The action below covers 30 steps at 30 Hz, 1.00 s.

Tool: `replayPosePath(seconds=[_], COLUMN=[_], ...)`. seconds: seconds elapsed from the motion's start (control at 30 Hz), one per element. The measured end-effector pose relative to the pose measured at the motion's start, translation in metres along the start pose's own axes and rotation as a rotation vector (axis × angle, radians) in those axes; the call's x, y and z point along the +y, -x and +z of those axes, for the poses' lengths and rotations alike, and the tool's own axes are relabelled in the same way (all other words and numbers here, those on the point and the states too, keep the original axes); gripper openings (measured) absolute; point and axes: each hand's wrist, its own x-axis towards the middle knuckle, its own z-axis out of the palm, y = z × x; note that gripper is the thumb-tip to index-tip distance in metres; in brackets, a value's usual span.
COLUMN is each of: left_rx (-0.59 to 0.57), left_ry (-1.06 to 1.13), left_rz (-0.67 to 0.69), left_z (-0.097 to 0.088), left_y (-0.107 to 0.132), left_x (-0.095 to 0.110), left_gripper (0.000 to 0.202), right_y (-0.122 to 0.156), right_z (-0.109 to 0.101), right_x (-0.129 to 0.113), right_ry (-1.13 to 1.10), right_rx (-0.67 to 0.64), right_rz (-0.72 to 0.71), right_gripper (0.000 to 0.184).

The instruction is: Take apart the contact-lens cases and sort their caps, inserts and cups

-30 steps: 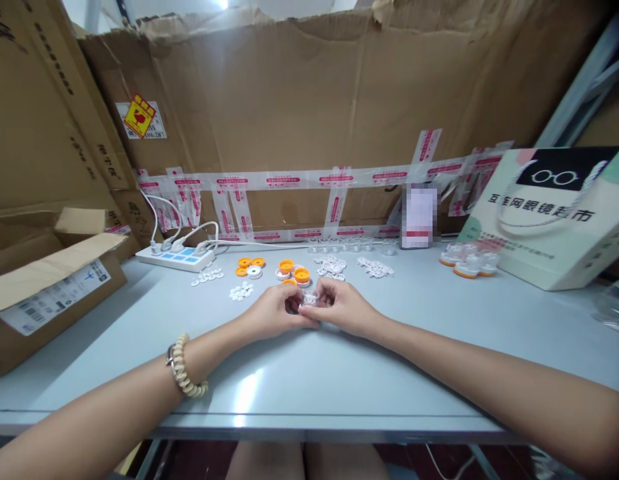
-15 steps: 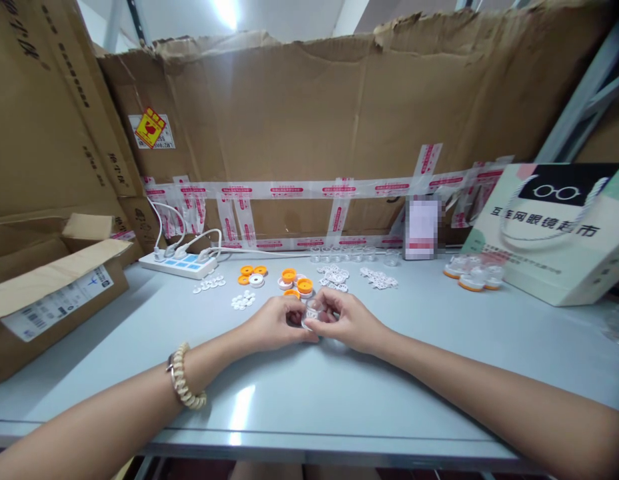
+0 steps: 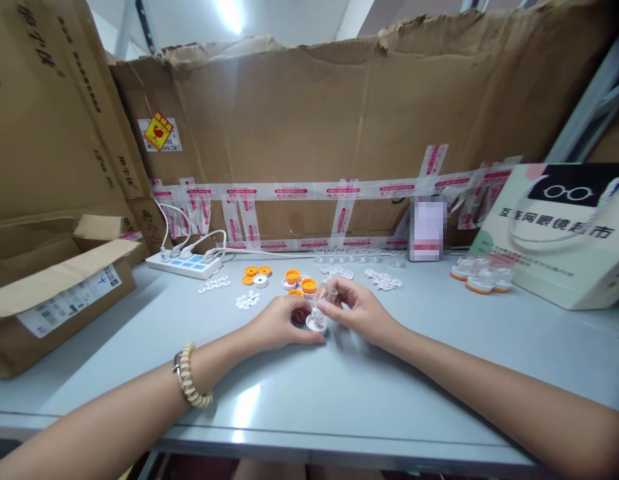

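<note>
My left hand (image 3: pixel 284 321) is closed around the edge of a small round white base (image 3: pixel 316 325), low over the table. Small white parts stand up on this base; their detail is too small to tell. My right hand (image 3: pixel 359 312) pinches a clear plastic cover (image 3: pixel 327 295), tilted just above the base. Whether the cover touches the base I cannot tell. Behind my hands lie orange and white round bases (image 3: pixel 292 276), partly hidden by my fingers. Beyond them is a pile of white lattice-like pieces (image 3: pixel 338 273), with another white pile (image 3: pixel 384 279) to its right.
A row of clear covers (image 3: pixel 359 255) stands at the back. Orange-based clear pieces (image 3: pixel 480 275) sit by a paper bag (image 3: pixel 554 247). On the left are small white discs (image 3: pixel 247 300), orange and white wheels (image 3: pixel 256 276), a power strip (image 3: pixel 184 265) and an open carton (image 3: pixel 64 293).
My right hand has raised and tilted the clear cover up off the white base, which now shows more. My left hand keeps its hold. The whole view has shifted slightly.
</note>
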Motion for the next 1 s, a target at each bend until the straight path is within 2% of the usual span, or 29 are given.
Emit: replayPosePath(seconds=[0.17, 0.3, 0.4, 0.5, 0.63, 0.73, 0.8, 0.87, 0.93, 1.0], left_rx=[0.004, 0.079, 0.196, 0.299, 0.329, 0.316, 0.323, 0.381, 0.434, 0.422], left_ry=[0.062, 0.036, 0.007, 0.067, 0.145, 0.168, 0.188, 0.172, 0.073, -0.091], left_rz=[-0.026, -0.003, 0.071, 0.131, 0.151, 0.095, 0.057, 0.046, 0.029, -0.056], left_z=[0.0, -0.003, -0.008, -0.012, -0.011, -0.013, -0.021, -0.035, -0.051, -0.065], left_y=[-0.001, -0.001, 0.001, 0.0, -0.004, -0.009, -0.017, -0.032, -0.053, -0.078], left_x=[-0.004, 0.0, 0.009, 0.021, 0.033, 0.04, 0.043, 0.041, 0.031, 0.014], left_gripper=[0.042, 0.053, 0.046, 0.039, 0.028, 0.022, 0.025, 0.028, 0.03, 0.03], right_y=[-0.001, -0.003, -0.004, -0.005, -0.003, -0.002, -0.002, -0.003, -0.004, -0.005], right_z=[-0.002, -0.003, -0.005, -0.005, -0.004, -0.004, -0.006, -0.008, -0.011, -0.014], right_x=[-0.001, -0.001, 0.0, 0.0, 0.0, -0.001, -0.002, -0.002, -0.001, 0.002], right_ry=[-0.083, -0.133, -0.168, -0.178, -0.163, -0.178, -0.222, -0.254, -0.244, -0.205], right_rx=[0.147, 0.192, 0.183, 0.141, 0.1, 0.076, 0.094, 0.148, 0.199, 0.19], right_rz=[-0.048, -0.081, -0.083, -0.06, -0.062, -0.044, -0.015, 0.017, 0.037, 0.05], right_gripper=[0.022, 0.022, 0.022, 0.027, 0.028, 0.029, 0.035, 0.041, 0.04, 0.034])
